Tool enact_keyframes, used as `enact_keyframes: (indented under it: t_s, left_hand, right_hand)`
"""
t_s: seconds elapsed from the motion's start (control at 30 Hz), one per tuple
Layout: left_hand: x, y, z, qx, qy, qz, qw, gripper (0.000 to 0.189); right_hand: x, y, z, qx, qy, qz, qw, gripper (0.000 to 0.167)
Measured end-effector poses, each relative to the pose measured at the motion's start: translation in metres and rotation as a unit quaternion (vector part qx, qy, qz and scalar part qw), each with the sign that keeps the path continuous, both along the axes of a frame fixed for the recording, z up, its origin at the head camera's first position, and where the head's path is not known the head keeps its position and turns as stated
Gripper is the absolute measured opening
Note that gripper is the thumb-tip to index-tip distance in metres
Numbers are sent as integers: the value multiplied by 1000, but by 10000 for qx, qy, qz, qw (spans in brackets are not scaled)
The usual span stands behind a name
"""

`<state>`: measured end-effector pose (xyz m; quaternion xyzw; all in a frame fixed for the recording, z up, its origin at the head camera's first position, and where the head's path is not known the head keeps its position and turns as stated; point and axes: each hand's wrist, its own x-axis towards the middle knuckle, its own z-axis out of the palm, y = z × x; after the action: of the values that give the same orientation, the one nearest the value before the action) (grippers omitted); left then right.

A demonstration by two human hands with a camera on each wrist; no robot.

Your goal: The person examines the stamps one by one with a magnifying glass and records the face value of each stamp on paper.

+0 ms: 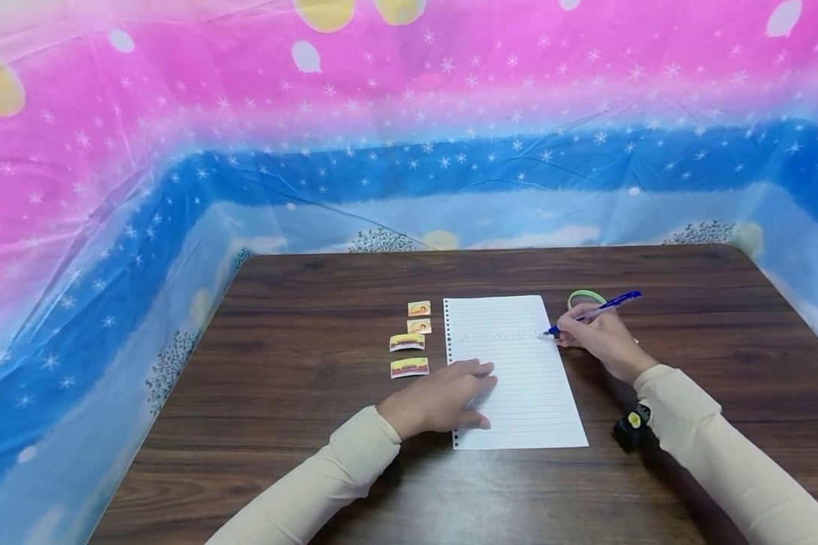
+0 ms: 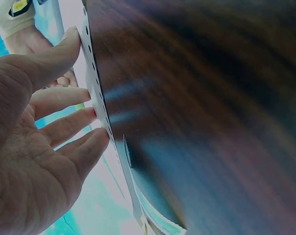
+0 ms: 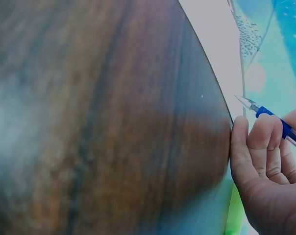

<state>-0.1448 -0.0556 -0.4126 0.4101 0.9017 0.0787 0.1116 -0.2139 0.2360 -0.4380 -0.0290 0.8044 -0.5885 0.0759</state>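
Note:
A lined white sheet of paper (image 1: 518,409) with punched holes down its left edge lies on the brown table. My left hand (image 1: 450,397) rests on the lower left of the sheet, fingers spread; in the left wrist view its fingertips (image 2: 101,138) touch the paper by the holes. At the sheet's right edge my right hand (image 1: 603,337) pinches a blue pen (image 1: 616,300). The pen's tip is at the right end of a row of faint handwritten numbers (image 1: 497,337), too small to read surely. In the right wrist view the pen (image 3: 286,129) slants above curled fingers.
Several small picture cards (image 1: 409,368) lie in a column left of the sheet. A light green ring (image 1: 586,294), perhaps a tape roll, lies behind my right hand. The dark wood table (image 1: 279,341) meets a patterned pink and blue cloth (image 1: 382,166) at its back and sides.

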Motion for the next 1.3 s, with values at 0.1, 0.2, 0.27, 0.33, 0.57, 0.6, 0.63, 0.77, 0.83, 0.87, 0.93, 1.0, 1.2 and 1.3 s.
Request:
enact_keyframes:
  t_s: [0.1,0.2,0.27,0.33,0.57,0.6,0.63,0.77,0.83,0.87,0.93,1.0,1.2,1.3]
  left_hand:
    - [0,0,0,-27,-12,9,10000,57]
    - [0,1,1,-51,11,0,10000,58]
    - [0,1,1,-56,27,-1,10000,57]
    - [0,1,0,-54,17,7,10000,56]
    - [1,0,1,-30,-102,93,9999,60]
    - [1,0,1,-27,-99,89,9999,60]
    - [1,0,1,-24,-101,87,9999,60]
    - [0,0,1,-10,-149,96,9998,61]
    - [0,0,0,-23,-113,78,9999,60]
    - [-1,0,0,-24,-102,73,9999,60]
    - [-1,0,0,-17,-85,64,9999,61]
    - [-1,0,0,-10,-76,62,10000,61]
    - [-1,0,0,-5,-108,92,9999,61]
    - [-1,0,0,-19,-121,108,9999,61]
  right_hand:
    - [0,0,-1,-29,-84,-91,9999,30]
    - [0,1,-2,-94,-157,-188,9997,27]
    - [0,1,-2,-66,-170,-213,9996,27]
    - [0,0,-2,-48,-172,-208,9996,28]
    - [-1,0,-2,-37,-160,-175,9997,27]
    - [-1,0,-3,-44,-146,-173,9997,26]
    - [-1,0,-3,-49,-132,-166,9998,26]
    - [-1,-1,-2,-39,-68,-123,9999,25]
    - [-1,-1,-1,-40,-47,-110,9999,24]
    - [-1,-1,-1,-48,-45,-113,9999,23]
    - [-2,-1,-1,-55,-54,-128,9999,21]
    - [-2,-1,-1,-84,-81,-164,9998,20]
    - [-1,-2,0,-274,-168,-256,9992,17]
    - [1,-2,0,-443,-149,-238,9986,18]
